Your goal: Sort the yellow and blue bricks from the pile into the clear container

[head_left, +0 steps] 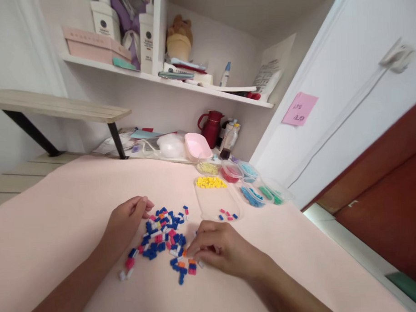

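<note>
A loose pile of small building bricks point(163, 235), mostly dark blue with pink, white and orange ones, is spread over the pale pink tabletop point(96, 287). Beside its upper left edge rests my left hand point(128, 215), fingers curled together; whatever they hold, if anything, is hidden. My right hand point(221, 246) reaches in from the right, thumb and index fingertip close together at the pile's lower right. An orange brick point(184, 253) lies at those fingertips; whether they grip a brick I cannot tell. Beyond this hand, a clear tray point(216, 203) holds yellow bricks point(211, 182) and several pink and blue ones.
Clear tubs of red bricks point(231, 173), blue bricks point(252, 197), green bricks point(276, 197) and pale yellow bricks point(207, 168) stand at the back right. Behind are a pink basin point(197, 147), a red jug point(211, 128) and bottles. A shelf point(205, 90) overhangs the back.
</note>
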Demonstrator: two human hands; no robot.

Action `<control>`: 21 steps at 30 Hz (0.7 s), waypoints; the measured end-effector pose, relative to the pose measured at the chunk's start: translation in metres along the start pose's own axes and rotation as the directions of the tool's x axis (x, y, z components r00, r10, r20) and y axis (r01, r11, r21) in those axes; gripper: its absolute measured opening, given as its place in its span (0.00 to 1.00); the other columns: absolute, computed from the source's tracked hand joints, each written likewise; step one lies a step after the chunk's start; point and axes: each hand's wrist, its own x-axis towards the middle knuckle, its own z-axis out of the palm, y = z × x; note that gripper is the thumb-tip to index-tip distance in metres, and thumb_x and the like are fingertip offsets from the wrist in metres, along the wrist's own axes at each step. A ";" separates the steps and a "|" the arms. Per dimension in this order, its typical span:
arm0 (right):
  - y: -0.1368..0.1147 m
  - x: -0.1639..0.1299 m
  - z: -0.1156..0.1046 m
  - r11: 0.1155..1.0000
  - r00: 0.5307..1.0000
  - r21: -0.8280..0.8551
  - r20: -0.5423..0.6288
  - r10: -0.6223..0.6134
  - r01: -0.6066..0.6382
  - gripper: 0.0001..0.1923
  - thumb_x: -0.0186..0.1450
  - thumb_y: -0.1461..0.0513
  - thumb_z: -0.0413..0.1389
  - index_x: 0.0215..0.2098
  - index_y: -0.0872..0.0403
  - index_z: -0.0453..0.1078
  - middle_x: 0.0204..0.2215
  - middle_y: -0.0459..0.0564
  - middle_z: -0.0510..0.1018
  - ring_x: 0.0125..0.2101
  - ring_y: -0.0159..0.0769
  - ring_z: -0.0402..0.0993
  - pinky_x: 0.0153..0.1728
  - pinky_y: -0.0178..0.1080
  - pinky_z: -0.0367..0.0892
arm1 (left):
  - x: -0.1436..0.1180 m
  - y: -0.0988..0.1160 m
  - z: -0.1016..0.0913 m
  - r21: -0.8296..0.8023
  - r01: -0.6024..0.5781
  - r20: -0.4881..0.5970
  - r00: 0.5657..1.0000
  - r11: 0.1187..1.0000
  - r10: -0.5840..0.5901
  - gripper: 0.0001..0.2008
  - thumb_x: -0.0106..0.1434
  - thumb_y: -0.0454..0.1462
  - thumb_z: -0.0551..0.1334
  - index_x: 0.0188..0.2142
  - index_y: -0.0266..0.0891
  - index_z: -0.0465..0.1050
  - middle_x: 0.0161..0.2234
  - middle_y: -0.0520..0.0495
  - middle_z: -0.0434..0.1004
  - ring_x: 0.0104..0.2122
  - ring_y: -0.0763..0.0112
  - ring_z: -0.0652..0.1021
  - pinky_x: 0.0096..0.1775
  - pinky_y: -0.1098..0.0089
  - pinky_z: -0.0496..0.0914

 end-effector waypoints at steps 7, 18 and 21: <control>0.007 -0.002 0.016 0.991 0.994 -0.078 0.000 -0.106 0.105 0.12 0.70 0.57 0.53 0.43 0.51 0.76 0.37 0.46 0.81 0.37 0.29 0.77 0.40 0.26 0.67 | 0.010 -0.009 -0.001 0.032 0.026 0.006 1.000 0.999 -0.026 0.18 0.59 0.54 0.54 0.29 0.47 0.75 0.31 0.50 0.83 0.33 0.59 0.82 0.41 0.62 0.73; 0.030 -0.014 -0.038 0.977 0.912 -0.122 -0.394 0.114 -0.175 0.10 0.68 0.63 0.53 0.41 0.50 0.76 0.34 0.46 0.79 0.35 0.30 0.75 0.39 0.31 0.67 | 0.016 -0.017 -0.004 0.025 0.062 0.017 0.998 0.998 -0.063 0.20 0.56 0.58 0.55 0.29 0.50 0.75 0.32 0.55 0.85 0.38 0.54 0.82 0.47 0.56 0.72; 0.053 -0.026 -0.063 0.843 0.740 -0.122 -0.556 0.380 -0.524 0.09 0.64 0.65 0.56 0.40 0.50 0.77 0.35 0.47 0.76 0.31 0.31 0.72 0.35 0.34 0.67 | 0.018 -0.019 -0.003 -0.001 0.098 0.006 0.995 0.995 -0.098 0.21 0.53 0.60 0.56 0.30 0.49 0.75 0.33 0.53 0.84 0.37 0.54 0.82 0.47 0.56 0.73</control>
